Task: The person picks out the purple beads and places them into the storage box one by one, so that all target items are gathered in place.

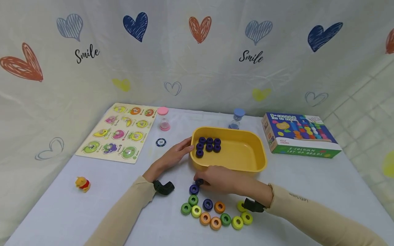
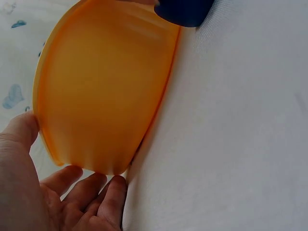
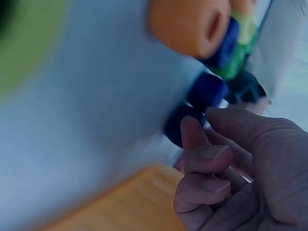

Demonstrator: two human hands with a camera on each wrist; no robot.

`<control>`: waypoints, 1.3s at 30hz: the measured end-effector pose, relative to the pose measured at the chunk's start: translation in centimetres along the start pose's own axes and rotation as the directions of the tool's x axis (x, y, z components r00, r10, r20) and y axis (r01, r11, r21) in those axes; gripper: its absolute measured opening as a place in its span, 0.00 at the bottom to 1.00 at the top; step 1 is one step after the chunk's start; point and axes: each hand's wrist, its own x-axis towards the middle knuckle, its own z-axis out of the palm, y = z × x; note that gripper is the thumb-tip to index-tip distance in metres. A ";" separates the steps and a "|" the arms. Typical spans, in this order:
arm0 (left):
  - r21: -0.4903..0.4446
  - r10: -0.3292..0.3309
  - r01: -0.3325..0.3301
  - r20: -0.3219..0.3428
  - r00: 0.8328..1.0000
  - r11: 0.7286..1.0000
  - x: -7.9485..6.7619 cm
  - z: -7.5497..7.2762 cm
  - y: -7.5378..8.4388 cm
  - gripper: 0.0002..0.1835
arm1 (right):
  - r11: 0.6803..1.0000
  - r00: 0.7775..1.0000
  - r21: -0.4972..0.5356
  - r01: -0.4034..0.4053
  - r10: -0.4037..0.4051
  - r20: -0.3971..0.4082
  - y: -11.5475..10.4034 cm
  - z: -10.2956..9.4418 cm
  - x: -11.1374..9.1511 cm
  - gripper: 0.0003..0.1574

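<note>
My left hand (image 1: 174,155) grips the left end of a yellow plastic tub (image 1: 235,169), thumb at the rim and fingers against the outer wall (image 2: 110,96). Inside, at the left, sit several dark blue beads (image 1: 209,147). In front of the tub, my right hand (image 1: 220,179) pinches a dark blue bead (image 3: 179,126) between thumb and index finger, close over the cloth. Beside it lies another dark blue bead (image 1: 194,189). Nearer me are a third dark blue bead (image 1: 207,204), green beads (image 1: 186,208), orange beads (image 1: 215,223) and yellow beads (image 1: 237,222).
A fruit puzzle board (image 1: 115,136) lies at the back left, a toy bear (image 1: 82,183) in front of it. Behind the tub stand a pink sand timer (image 1: 164,119) and a blue one (image 1: 237,119). A bead-set box (image 1: 300,135) is at the right; a poker chip (image 1: 160,142) lies left.
</note>
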 end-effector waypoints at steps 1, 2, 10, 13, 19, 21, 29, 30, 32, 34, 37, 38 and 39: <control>0.000 -0.003 0.003 0.001 1.000 1.000 0.0 0.0 0.0 0.31 | 1.000 1.000 0.000 0.006 -0.006 -0.004 0.1 0.2 -0.1 0.14; -0.001 -0.006 0.006 0.002 1.000 1.000 0.0 0.0 -0.1 0.31 | 1.000 1.000 0.005 0.011 -0.011 -0.007 0.2 0.4 -0.2 0.15; 0.004 0.019 -0.019 -0.005 1.000 1.000 0.2 0.0 -0.2 0.30 | 0.993 0.999 0.117 0.008 -0.003 -0.043 1.4 1.3 -1.2 0.15; 0.003 0.027 -0.027 -0.005 1.000 1.000 0.1 0.0 -0.2 0.30 | 0.985 0.999 0.172 -0.006 0.014 -0.045 2.0 1.5 -1.6 0.15; -0.008 0.008 -0.008 0.000 1.000 1.000 0.1 0.1 -0.3 0.31 | 0.960 0.999 0.277 -0.027 0.034 -0.018 2.8 1.9 -2.6 0.15; -0.010 -0.007 0.007 -0.002 1.000 1.000 0.2 0.1 -0.3 0.31 | 0.951 0.999 0.306 -0.043 0.044 0.001 3.0 1.9 -2.8 0.16; -0.007 -0.006 0.006 -0.006 1.000 1.000 0.2 0.1 -0.3 0.32 | 0.930 0.998 0.363 -0.067 0.063 0.023 3.4 1.9 -3.3 0.17; -0.008 -0.005 0.005 -0.005 1.000 1.000 0.2 0.1 -0.3 0.32 | 0.927 0.998 0.369 -0.064 0.061 0.019 3.3 1.8 -3.4 0.17; -0.007 -0.010 0.010 -0.004 1.000 1.000 0.1 0.1 -0.2 0.32 | 0.923 0.998 0.381 -0.056 0.056 0.012 3.0 1.3 -3.7 0.18; -0.007 -0.018 0.018 -0.003 1.000 1.000 0.1 0.1 -0.1 0.32 | 0.910 0.999 0.411 -0.054 0.052 0.015 2.8 0.7 -4.1 0.19; -0.008 -0.027 0.027 -0.003 1.000 1.000 0.1 0.1 -0.1 0.31 | 0.895 0.998 0.442 -0.063 0.058 0.025 2.5 -0.4 -4.6 0.22; -0.010 -0.027 0.027 -0.002 1.000 1.000 0.1 0.1 -0.1 0.31 | 0.891 0.998 0.448 -0.069 0.064 0.027 2.5 -0.8 -4.7 0.23; -0.011 -0.027 0.027 0.001 1.000 1.000 0.1 0.1 -0.1 0.31 | 0.890 0.997 0.449 -0.074 0.069 0.027 2.5 -1.1 -4.8 0.23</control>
